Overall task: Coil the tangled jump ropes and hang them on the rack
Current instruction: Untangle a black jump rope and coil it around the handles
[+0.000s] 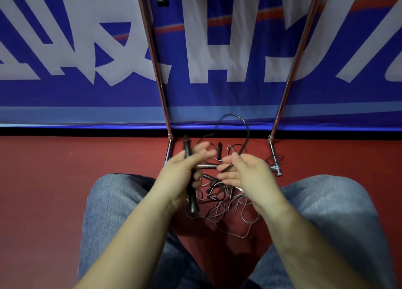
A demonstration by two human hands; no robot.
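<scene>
left hand (185, 175) grips black plastic rope handles (189, 180) | right hand (243, 171) pinches thin black cord (244, 127), hands near | advice: even loops, draw slack from tangled wire ropes (228, 210) below

Your left hand (185, 171) grips 1 black handle (191, 193); your right hand (243, 175) pinches its rope (243, 123) above the tangled ropes (226, 208) on the red floor (43, 180).
</scene>
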